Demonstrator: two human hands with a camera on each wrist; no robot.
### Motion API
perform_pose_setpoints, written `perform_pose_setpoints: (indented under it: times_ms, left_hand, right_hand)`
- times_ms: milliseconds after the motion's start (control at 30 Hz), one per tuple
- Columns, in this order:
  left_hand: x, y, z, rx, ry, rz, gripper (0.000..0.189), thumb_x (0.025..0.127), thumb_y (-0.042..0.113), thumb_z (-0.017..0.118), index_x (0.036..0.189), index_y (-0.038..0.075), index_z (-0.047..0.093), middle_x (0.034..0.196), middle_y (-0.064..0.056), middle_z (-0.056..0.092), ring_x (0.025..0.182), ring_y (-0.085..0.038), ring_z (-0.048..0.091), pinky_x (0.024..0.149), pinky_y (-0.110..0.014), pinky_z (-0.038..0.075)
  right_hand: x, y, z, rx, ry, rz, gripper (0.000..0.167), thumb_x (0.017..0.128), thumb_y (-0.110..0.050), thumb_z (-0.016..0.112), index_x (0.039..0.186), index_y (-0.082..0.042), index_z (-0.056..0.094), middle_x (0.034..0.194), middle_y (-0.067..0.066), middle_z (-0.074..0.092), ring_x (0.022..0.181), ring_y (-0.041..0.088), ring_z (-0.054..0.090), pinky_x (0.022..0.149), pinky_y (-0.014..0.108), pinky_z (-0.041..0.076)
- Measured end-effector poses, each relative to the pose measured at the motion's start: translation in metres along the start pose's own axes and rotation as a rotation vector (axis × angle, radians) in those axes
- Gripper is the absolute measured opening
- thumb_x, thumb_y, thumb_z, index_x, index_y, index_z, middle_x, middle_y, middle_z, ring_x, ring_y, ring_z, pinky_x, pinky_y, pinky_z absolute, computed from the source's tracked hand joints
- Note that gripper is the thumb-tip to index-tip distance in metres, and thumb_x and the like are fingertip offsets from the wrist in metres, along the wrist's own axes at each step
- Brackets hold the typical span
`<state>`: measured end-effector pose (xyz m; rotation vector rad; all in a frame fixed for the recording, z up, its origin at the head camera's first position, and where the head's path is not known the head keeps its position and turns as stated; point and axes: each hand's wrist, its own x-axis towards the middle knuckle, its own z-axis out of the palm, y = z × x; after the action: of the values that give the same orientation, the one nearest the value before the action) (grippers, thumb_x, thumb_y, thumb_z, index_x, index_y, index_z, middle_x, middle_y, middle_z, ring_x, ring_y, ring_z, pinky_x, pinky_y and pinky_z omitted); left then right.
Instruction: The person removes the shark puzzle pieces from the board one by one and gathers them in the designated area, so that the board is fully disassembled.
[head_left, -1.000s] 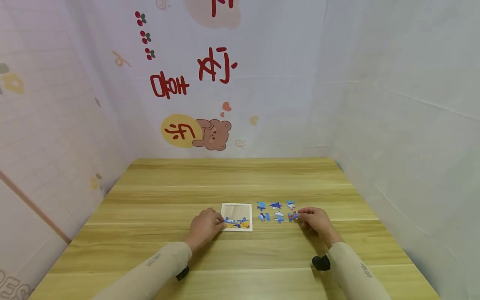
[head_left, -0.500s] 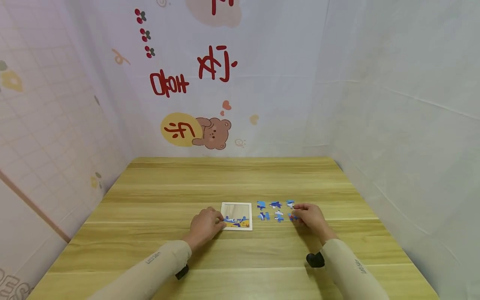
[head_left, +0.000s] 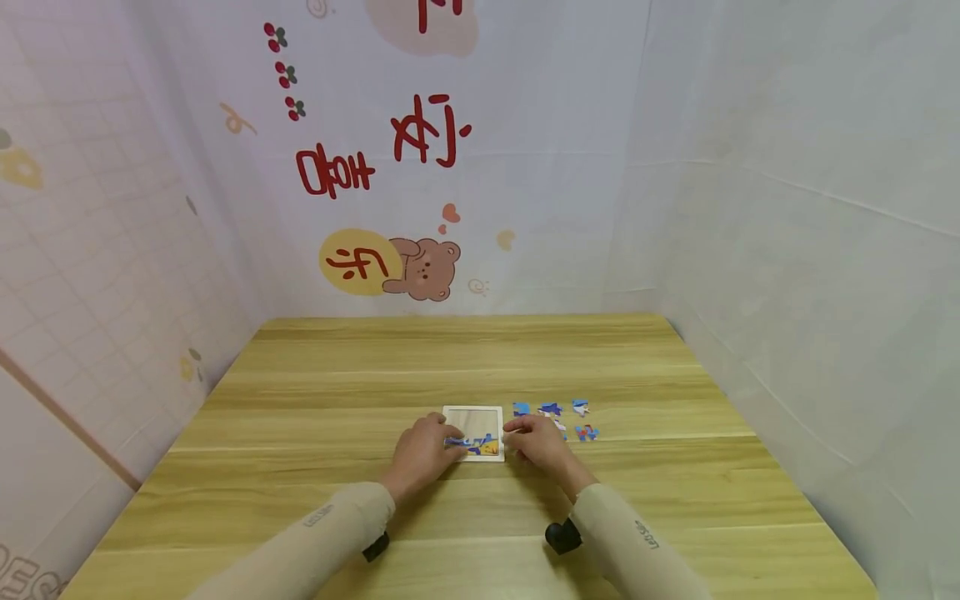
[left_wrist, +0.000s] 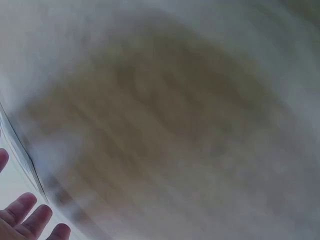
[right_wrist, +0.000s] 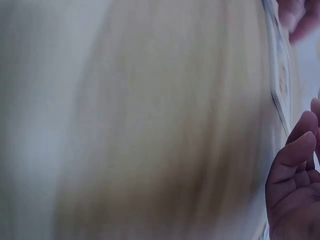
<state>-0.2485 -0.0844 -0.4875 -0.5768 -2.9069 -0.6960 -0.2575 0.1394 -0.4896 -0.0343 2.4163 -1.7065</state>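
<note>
A small white-rimmed puzzle frame (head_left: 472, 408) lies on the table in the head view. Joined blue and yellow puzzle pieces (head_left: 489, 448) fill its near part; its far part shows the bare backing. My left hand (head_left: 422, 450) reaches over the frame's left edge, fingertips resting on the puzzle, fingers loosely extended in the left wrist view. At the frame's right edge is my right hand (head_left: 542, 442), fingers bent and fingertips right at the rim; I cannot tell whether a piece is between them. It covers part of the near row of loose pieces.
Right of the frame lie several loose pieces: a blue one (head_left: 521, 408), a dark blue one (head_left: 551, 409), a blue-white one (head_left: 581, 407) and a red-blue one (head_left: 587, 432). The wooden table (head_left: 360, 358) meets printed cloth walls (head_left: 555, 250) behind.
My right hand has moved left from the red-blue piece to the frame's right edge, uncovering that piece. My left hand has shifted slightly right, further over the puzzle. The frame has stayed put.
</note>
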Motion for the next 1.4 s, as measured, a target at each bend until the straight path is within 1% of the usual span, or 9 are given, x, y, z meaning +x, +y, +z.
perform_pose_setpoints:
  times_ms: [200, 367, 633, 900, 1000, 1100, 1233, 1333, 1400]
  left_hand:
    - [0.002, 0.005, 0.006, 0.051, -0.007, -0.012, 0.024, 0.087, 0.032, 0.076, 0.103, 0.014, 0.079, 0.120, -0.019, 0.063, 0.107, -0.037, 0.061, 0.081, -0.056, 0.049]
    - [0.004, 0.002, 0.009, 0.079, 0.007, -0.020, 0.021, 0.086, 0.032, 0.077, 0.099, 0.016, 0.080, 0.114, -0.016, 0.065, 0.100, -0.035, 0.062, 0.076, -0.054, 0.049]
    - [0.003, 0.001, 0.010, 0.081, 0.015, -0.021, 0.020, 0.086, 0.032, 0.077, 0.099, 0.017, 0.080, 0.115, -0.015, 0.064, 0.100, -0.035, 0.062, 0.075, -0.053, 0.049]
    - [0.001, 0.003, 0.011, 0.092, 0.029, -0.015, 0.018, 0.085, 0.029, 0.078, 0.097, 0.016, 0.080, 0.113, -0.014, 0.065, 0.098, -0.035, 0.063, 0.072, -0.052, 0.050]
    - [0.002, 0.002, 0.011, 0.088, 0.025, -0.023, 0.019, 0.085, 0.030, 0.078, 0.098, 0.016, 0.080, 0.114, -0.014, 0.064, 0.099, -0.035, 0.063, 0.074, -0.053, 0.050]
    - [0.003, 0.001, 0.011, 0.085, 0.022, -0.020, 0.020, 0.086, 0.031, 0.077, 0.099, 0.015, 0.080, 0.116, -0.016, 0.064, 0.100, -0.036, 0.063, 0.074, -0.054, 0.050]
    - [0.004, 0.000, 0.011, 0.089, 0.018, -0.018, 0.022, 0.086, 0.032, 0.077, 0.100, 0.016, 0.080, 0.118, -0.017, 0.064, 0.101, -0.037, 0.063, 0.074, -0.054, 0.050]
    - [0.005, 0.000, 0.011, 0.093, 0.011, -0.027, 0.023, 0.087, 0.033, 0.076, 0.101, 0.017, 0.080, 0.119, -0.017, 0.064, 0.102, -0.037, 0.063, 0.075, -0.053, 0.050]
    - [0.005, 0.000, 0.011, 0.091, 0.008, -0.031, 0.022, 0.087, 0.033, 0.076, 0.101, 0.017, 0.080, 0.120, -0.017, 0.064, 0.102, -0.037, 0.063, 0.075, -0.054, 0.050]
  right_hand:
    - [0.002, 0.003, 0.016, -0.011, -0.050, 0.017, 0.019, 0.090, -0.005, 0.067, 0.108, 0.003, 0.067, 0.071, 0.006, 0.062, 0.054, 0.013, 0.051, 0.050, 0.024, 0.041]
    - [0.003, 0.003, 0.017, -0.054, -0.052, 0.019, 0.023, 0.089, -0.004, 0.068, 0.110, 0.003, 0.068, 0.067, 0.005, 0.061, 0.052, 0.012, 0.050, 0.049, 0.024, 0.041]
    - [0.002, 0.001, 0.016, -0.115, -0.082, 0.002, 0.025, 0.087, -0.004, 0.069, 0.111, 0.002, 0.070, 0.067, 0.005, 0.060, 0.052, 0.012, 0.050, 0.049, 0.024, 0.040]
    - [0.000, 0.003, 0.018, -0.095, -0.061, -0.024, 0.016, 0.088, -0.006, 0.070, 0.103, 0.000, 0.072, 0.071, 0.004, 0.061, 0.053, 0.012, 0.049, 0.050, 0.024, 0.041]
    - [0.001, 0.002, 0.020, -0.122, -0.048, -0.028, 0.020, 0.087, -0.008, 0.072, 0.107, -0.001, 0.072, 0.074, 0.004, 0.062, 0.054, 0.012, 0.051, 0.051, 0.025, 0.042]
    - [0.002, 0.001, 0.021, -0.163, -0.024, -0.028, 0.030, 0.086, -0.009, 0.074, 0.114, -0.001, 0.070, 0.083, 0.005, 0.066, 0.055, 0.013, 0.054, 0.053, 0.026, 0.044]
    - [0.005, 0.001, 0.020, -0.256, -0.014, -0.047, 0.035, 0.084, -0.011, 0.077, 0.117, -0.002, 0.071, 0.100, 0.006, 0.069, 0.069, 0.014, 0.058, 0.067, 0.030, 0.048]
    - [0.005, 0.001, 0.019, -0.314, -0.036, -0.080, 0.036, 0.082, -0.015, 0.079, 0.115, -0.004, 0.072, 0.103, 0.005, 0.069, 0.081, 0.015, 0.057, 0.075, 0.032, 0.047]
    - [0.004, 0.001, 0.018, -0.331, -0.054, -0.100, 0.037, 0.080, -0.019, 0.081, 0.114, -0.006, 0.072, 0.099, 0.003, 0.068, 0.082, 0.016, 0.056, 0.074, 0.033, 0.047]
